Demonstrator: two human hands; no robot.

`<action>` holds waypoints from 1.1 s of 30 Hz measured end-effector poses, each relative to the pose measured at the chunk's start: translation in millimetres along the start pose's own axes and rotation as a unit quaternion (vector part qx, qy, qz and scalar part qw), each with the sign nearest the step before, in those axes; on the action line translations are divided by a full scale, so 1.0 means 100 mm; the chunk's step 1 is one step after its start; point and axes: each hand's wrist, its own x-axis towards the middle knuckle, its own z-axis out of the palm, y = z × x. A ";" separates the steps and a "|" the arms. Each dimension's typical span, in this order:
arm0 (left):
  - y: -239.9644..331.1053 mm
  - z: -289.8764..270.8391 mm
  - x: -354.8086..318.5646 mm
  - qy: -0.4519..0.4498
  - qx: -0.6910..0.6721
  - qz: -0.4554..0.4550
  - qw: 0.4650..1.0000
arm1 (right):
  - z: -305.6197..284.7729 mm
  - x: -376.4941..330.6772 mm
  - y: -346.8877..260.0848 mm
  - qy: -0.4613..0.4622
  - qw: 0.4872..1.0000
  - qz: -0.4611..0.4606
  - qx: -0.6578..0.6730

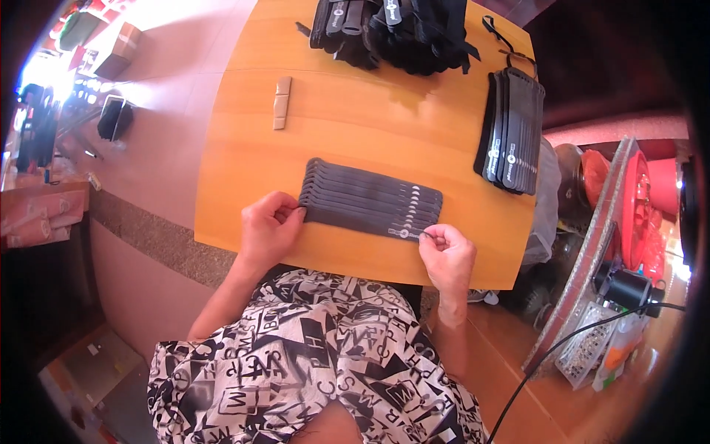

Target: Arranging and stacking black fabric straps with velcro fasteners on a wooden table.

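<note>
In front of me on the table lies an overlapping row of dark grey fabric strips (362, 196), fanned so that each one's near edge shows. They have rounded left ends and small white prints toward the right. My left hand (270, 226) is closed in a pinch at the left end of the nearest strip. My right hand (449, 255) pinches that same strip's right end, beside its white print. The strip lies almost flat along the near side of the row. My fingertips cover its two corners.
A heap of black strips (392, 29) lies at the far edge of the yellow table (244, 177). Another fanned stack (514, 129) lies at the right edge. A narrow brown piece (282, 103) sits left of centre. Right of the table, a black cable (540, 362) hangs near a shelf.
</note>
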 end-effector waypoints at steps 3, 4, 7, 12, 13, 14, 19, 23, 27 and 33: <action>-0.01 0.00 0.00 -0.005 -0.009 0.003 1.000 | 0.00 -0.01 -0.07 0.007 1.000 0.004 -0.012; -0.01 0.01 0.00 -0.006 -0.007 0.003 1.000 | -0.01 -0.01 -0.08 0.011 1.000 0.005 -0.019; 0.00 0.01 0.00 -0.007 -0.001 0.003 1.000 | 0.00 -0.01 -0.06 0.019 0.999 -0.006 -0.027; -0.03 0.01 0.00 -0.003 0.001 0.010 1.000 | 0.03 -0.01 -0.11 0.032 0.999 -0.016 -0.039; -0.01 0.01 0.00 -0.002 0.002 0.007 1.000 | 0.04 -0.02 -0.12 0.037 0.998 -0.021 -0.049; -0.01 0.01 0.00 -0.001 0.003 0.003 1.000 | 0.05 -0.02 -0.12 0.036 0.998 -0.021 -0.049; 0.00 0.00 -0.01 0.013 -0.003 0.015 1.000 | 0.09 -0.01 -0.13 0.048 0.997 -0.036 -0.056; 0.01 0.03 -0.01 0.008 0.008 0.026 1.000 | 0.04 -0.02 -0.09 0.047 0.997 -0.005 -0.064; 0.05 0.00 0.00 0.010 0.009 0.032 0.999 | 0.06 -0.03 -0.10 0.052 0.997 -0.005 -0.054; 0.05 -0.02 0.00 0.011 0.020 0.034 0.999 | 0.10 -0.02 -0.12 0.051 0.997 -0.022 -0.061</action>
